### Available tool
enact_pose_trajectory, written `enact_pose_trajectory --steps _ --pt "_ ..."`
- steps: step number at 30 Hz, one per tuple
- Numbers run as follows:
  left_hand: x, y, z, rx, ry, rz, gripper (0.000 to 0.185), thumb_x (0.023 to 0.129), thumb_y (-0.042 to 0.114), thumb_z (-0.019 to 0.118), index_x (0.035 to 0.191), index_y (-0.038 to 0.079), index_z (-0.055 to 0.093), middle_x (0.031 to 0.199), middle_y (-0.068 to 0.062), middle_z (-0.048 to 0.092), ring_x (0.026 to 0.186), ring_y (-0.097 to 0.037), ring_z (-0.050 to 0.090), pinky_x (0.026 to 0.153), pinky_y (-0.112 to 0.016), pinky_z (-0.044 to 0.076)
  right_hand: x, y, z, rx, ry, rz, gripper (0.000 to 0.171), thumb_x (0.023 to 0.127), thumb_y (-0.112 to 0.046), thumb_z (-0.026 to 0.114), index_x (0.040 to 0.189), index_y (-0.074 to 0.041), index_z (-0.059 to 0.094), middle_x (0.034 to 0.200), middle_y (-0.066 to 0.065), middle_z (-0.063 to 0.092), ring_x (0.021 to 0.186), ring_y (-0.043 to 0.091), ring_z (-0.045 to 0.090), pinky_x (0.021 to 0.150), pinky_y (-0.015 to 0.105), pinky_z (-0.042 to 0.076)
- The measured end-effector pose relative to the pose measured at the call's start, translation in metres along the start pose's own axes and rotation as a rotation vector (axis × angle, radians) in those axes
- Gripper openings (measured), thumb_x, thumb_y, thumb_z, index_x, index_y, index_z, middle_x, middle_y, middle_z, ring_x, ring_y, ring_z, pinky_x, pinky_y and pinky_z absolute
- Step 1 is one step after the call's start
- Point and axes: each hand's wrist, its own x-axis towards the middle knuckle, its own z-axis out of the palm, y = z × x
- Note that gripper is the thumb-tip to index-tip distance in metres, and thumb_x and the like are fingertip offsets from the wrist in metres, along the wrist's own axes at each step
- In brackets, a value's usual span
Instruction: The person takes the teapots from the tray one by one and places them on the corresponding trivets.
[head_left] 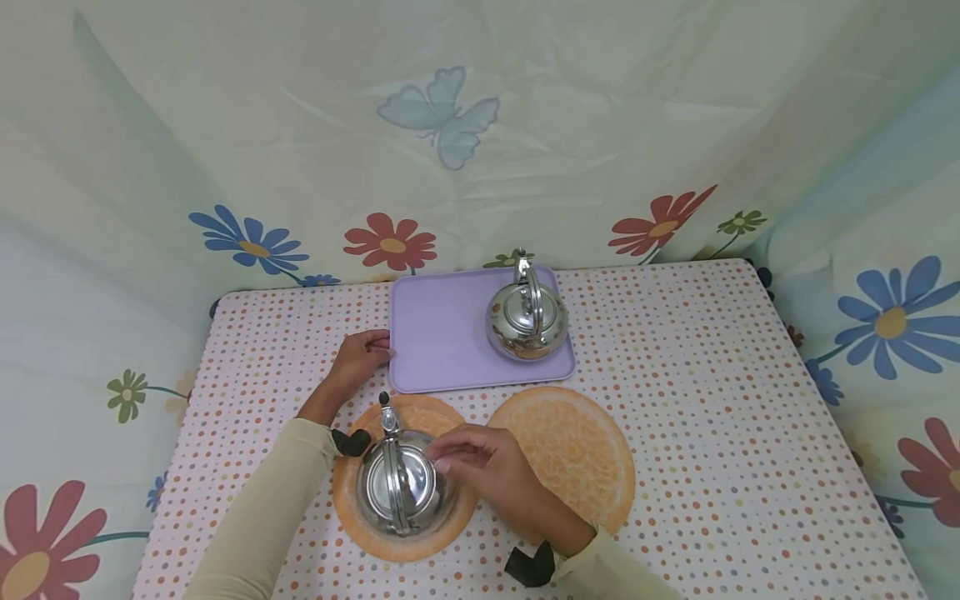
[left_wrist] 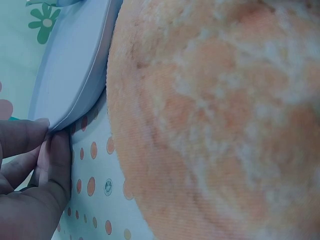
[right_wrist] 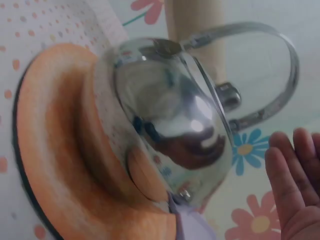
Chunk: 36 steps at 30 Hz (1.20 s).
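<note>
Near kettle (head_left: 397, 487): a polished steel kettle standing upright on the left orange mat (head_left: 352, 517), close to the person; its hoop handle (head_left: 392, 467) stands up over the lid.
Right hand (head_left: 487, 467): hovers just beside the near kettle, over its right shoulder. The grip is spread and relaxed, holding nothing; the right wrist view shows straight fingers (right_wrist: 287, 175) apart from the metal.
Left hand (head_left: 360, 358): at the left edge of the lilac tray (head_left: 442, 342). This grip pinches the tray's rim, with fingertips (left_wrist: 45, 150) pressed to its corner in the left wrist view.
Handling, near kettle: judged stiff and hard, with a mirror finish that would likely slip under bare fingers on the rounded body. Weight depends on any fill, which cannot be seen.
Where to take hold: the arched handle looks the soundest place, at its top, so that the body hangs level; the lid knob (right_wrist: 227, 95) seems too small to carry it.
Handling, tray: looks like thin, light plastic, rigid enough to slide but likely to tip with the load sitting off-centre.
Tray contents: a second steel kettle (head_left: 527, 321) stands upright on its right half; the left half is bare.
Kettle contents: lids on both, insides hidden.
Right orange mat (head_left: 573, 454): lies on the dotted surface (head_left: 712, 400), touching the left mat, nothing on it.
</note>
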Motion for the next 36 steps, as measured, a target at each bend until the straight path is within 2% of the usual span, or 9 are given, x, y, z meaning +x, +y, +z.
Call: enact_pose_trajectory --steps 8,20,29,36 --pt "0.001 0.0 0.0 -0.004 -0.006 -0.003 0.042 0.093 0.005 0.06 0.134 -0.003 0.053 0.116 -0.016 0.058 0.103 -0.025 0.057 0.087 -0.031 0.05 0.007 -0.005 -0.012 -0.028 0.099 -0.028 0.02 0.089 0.006 0.064 0.108 0.012 0.064 0.104 0.025 0.067 0.099 0.024 0.067 0.084 0.036 0.054" --pt "0.0 -0.001 0.0 -0.018 -0.013 -0.002 0.042 0.094 0.004 0.058 0.134 -0.004 0.052 0.116 -0.016 0.056 0.104 -0.025 0.056 0.088 -0.031 0.05 0.011 -0.009 -0.023 -0.092 0.13 -0.074 0.018 0.089 0.009 0.063 0.106 0.012 0.065 0.101 0.025 0.066 0.096 0.036 0.067 0.081 0.036 0.055" --pt "-0.001 0.0 0.001 -0.009 -0.013 0.008 0.042 0.094 0.004 0.058 0.135 -0.004 0.051 0.116 -0.017 0.057 0.104 -0.025 0.057 0.089 -0.032 0.05 0.012 -0.018 -0.037 -0.133 0.211 -0.053 0.018 0.089 0.006 0.064 0.107 0.01 0.065 0.102 0.022 0.067 0.098 0.023 0.068 0.082 0.034 0.055" --pt "0.0 0.0 0.0 0.001 -0.011 0.009 0.043 0.094 0.004 0.058 0.135 -0.004 0.052 0.115 -0.017 0.058 0.104 -0.025 0.057 0.088 -0.031 0.051 0.013 -0.025 -0.05 -0.164 0.289 -0.109 0.017 0.089 0.009 0.064 0.106 0.01 0.066 0.101 0.025 0.067 0.097 0.023 0.068 0.082 0.032 0.054"
